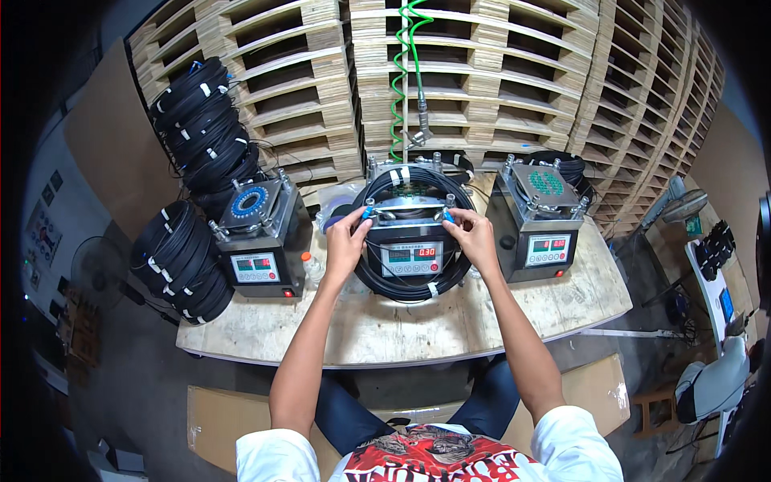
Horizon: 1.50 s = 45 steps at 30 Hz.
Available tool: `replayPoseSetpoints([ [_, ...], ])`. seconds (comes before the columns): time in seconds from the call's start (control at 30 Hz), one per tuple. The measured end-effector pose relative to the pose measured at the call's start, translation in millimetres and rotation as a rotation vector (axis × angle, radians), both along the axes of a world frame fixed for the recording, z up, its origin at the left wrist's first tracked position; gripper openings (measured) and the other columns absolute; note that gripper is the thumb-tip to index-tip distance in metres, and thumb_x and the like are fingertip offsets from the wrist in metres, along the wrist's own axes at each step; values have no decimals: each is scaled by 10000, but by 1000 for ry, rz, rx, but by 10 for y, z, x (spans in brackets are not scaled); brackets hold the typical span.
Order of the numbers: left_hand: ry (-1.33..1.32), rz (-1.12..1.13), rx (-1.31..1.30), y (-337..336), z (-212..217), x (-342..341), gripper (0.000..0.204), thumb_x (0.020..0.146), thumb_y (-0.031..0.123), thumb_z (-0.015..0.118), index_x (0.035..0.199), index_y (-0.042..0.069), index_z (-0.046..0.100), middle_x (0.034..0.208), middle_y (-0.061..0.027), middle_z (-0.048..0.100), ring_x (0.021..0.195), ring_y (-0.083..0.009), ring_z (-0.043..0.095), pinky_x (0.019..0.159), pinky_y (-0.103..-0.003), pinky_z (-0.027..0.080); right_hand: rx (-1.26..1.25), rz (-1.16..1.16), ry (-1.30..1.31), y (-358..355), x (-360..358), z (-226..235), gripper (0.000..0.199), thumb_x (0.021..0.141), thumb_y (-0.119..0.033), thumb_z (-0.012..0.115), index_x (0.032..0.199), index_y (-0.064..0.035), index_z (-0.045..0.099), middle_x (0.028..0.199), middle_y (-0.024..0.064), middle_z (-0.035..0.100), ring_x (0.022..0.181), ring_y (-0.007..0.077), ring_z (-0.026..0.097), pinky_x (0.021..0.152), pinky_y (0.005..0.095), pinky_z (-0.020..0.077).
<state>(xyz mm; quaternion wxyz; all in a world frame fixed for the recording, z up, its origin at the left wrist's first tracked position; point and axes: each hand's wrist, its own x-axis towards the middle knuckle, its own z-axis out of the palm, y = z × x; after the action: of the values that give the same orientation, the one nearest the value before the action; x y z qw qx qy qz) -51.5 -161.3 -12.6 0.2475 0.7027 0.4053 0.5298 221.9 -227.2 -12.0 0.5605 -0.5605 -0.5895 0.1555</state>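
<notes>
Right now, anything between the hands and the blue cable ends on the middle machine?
Nothing visible. The left hand and right hand already pinch the blue cable ends atop the middle machine; the black cable coil loops around it.

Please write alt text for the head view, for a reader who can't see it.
Left hand and right hand each pinch a blue cable end atop the middle machine, which a black cable coil encircles. Similar machines flank it on a wooden table; stacked pallets stand behind.
</notes>
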Motion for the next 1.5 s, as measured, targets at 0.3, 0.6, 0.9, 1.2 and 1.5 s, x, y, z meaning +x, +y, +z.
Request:
replayPoseSetpoints([
  [0.3, -206, -74, -343, -67, -163, -135, 529, 920, 70, 689, 1419, 60, 515, 683, -37, 599, 517, -92, 584, 465, -249, 505, -128, 337, 297, -189, 283, -113, 260, 948, -35, 623, 1205, -34, 658, 769, -8, 581, 608, 67, 530, 535, 223, 461],
  [0.6, -174, -317, -531, -218, -331, -259, 517, 917, 92, 705, 1376, -11, 490, 876, -96, 686, 691, -121, 668, 591, -264, 574, -159, 246, 606, -196, 425, -362, 227, 922, 15, 648, 1104, 28, 513, 818, 63, 579, 659, 156, 666, 540, 277, 564],
  [0.9, -28, -164, -293, -172, -508, -387, 533, 859, 10, 728, 1361, 45, 552, 1027, -72, 512, 749, -128, 631, 655, -257, 542, -78, -57, -31, -5, 586, -523, 437, 778, -100, 822, 1106, -25, 544, 766, 32, 531, 679, 128, 519, 656, 279, 487],
  [1.2, 38, -43, -249, -104, -668, -374, 883, 860, 198, 772, 1568, 124, 248, 1231, -137, 510, 932, -171, 537, 864, -309, 486, -318, 198, 31, 190, 888, -536, 890, 783, -222, 847, 1511, -48, 365, 1302, 192, 580, 1067, 191, 622, 889, 322, 509],
  [1.5, 83, -179, -369, 2, -791, -566, 884, 889, 230, 749, 1564, 36, 211, 1440, -214, 429, 1212, -241, 524, 1053, -352, 410, -355, 230, -25, 296, 847, -415, 1035, 727, -259, 878, 1553, -49, 290, 1423, 171, 521, 1228, 219, 563, 1047, 320, 429],
])
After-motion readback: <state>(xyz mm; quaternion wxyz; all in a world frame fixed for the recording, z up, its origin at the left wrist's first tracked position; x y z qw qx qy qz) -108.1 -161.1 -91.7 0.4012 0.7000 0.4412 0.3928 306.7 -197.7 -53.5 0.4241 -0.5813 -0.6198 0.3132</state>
